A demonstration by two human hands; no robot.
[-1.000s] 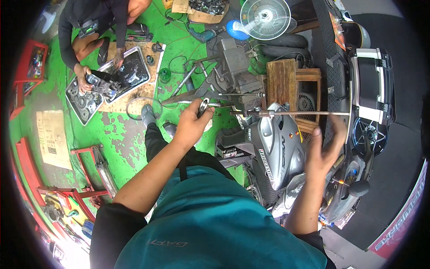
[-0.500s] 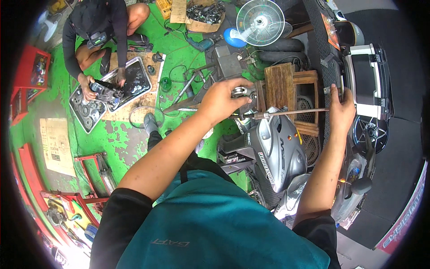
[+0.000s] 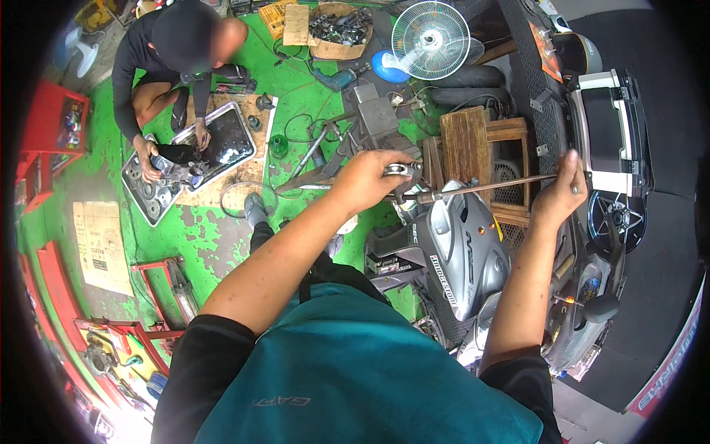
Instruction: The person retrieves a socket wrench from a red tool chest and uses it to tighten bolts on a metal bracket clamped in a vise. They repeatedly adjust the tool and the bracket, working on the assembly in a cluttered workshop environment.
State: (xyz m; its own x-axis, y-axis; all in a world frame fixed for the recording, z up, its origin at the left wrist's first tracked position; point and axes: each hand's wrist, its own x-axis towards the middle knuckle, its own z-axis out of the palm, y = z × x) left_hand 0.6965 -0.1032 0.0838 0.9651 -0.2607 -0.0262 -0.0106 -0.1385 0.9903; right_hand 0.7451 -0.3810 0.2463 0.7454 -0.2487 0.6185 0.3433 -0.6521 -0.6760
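My left hand (image 3: 366,180) is closed around a silver metal part (image 3: 399,169) with a rounded end; its exact kind is unclear. A long T-handle wrench (image 3: 492,186) runs level from just below that part to my right hand (image 3: 560,192). The right fingers are closed about the wrench's crossbar, one end of which shows beside the palm. Whatever the far tip of the wrench meets is partly hidden near a dark threaded-looking piece. Below the wrench shaft stands a grey scooter body panel (image 3: 466,255).
At upper left a co-worker (image 3: 159,81) crouches over metal trays (image 3: 151,216), handling a dark engine part. A white fan (image 3: 430,41), a wooden stool (image 3: 466,148) and a power drill (image 3: 336,78) lie ahead. A scooter (image 3: 592,311) stands at right, red racks (image 3: 55,277) at left.
My right hand has turned with the crossbar and sits slightly lower. My left hand has shifted a little right and down. The co-worker's head and the held engine part have moved.
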